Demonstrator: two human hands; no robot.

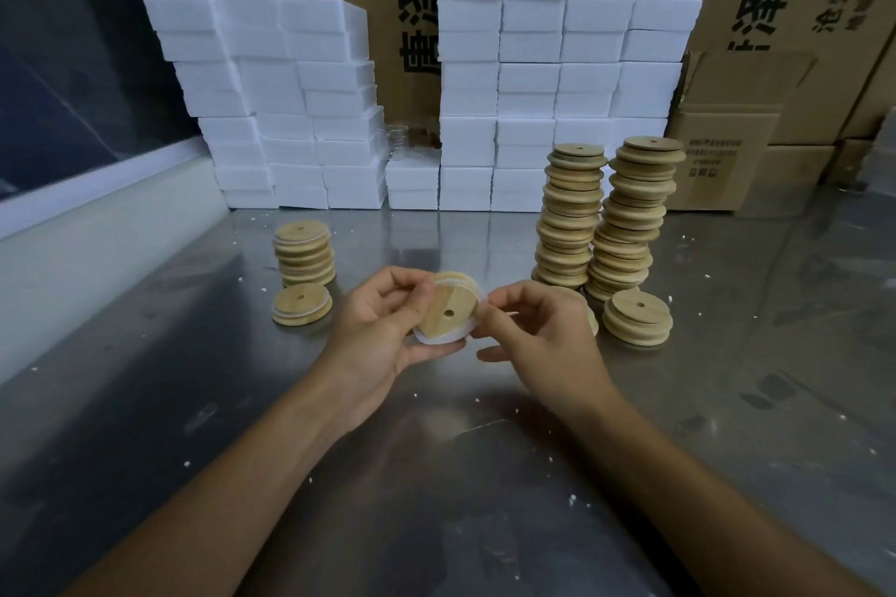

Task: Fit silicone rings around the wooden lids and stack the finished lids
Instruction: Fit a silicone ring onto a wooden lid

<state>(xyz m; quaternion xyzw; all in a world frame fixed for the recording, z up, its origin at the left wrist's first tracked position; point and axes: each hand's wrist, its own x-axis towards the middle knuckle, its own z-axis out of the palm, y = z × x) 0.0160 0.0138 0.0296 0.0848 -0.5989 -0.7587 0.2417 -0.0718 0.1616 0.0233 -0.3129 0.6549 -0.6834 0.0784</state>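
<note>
Fingers of left hand (383,330) and right hand (538,335) pinch lid (443,313) with ring (439,338); three stacks at 10, 1, 2 o'clock

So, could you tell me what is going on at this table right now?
A person is fitting a white silicone ring around a wooden lid. The left hand holds the lid tilted above the metal table while the right hand pulls the ring at the lid's edge; it is not fully seated yet. A short stack of ringed lids stands to the left, one ringed lid lying before it. Two tall stacks of bare lids wait on the right.
</note>
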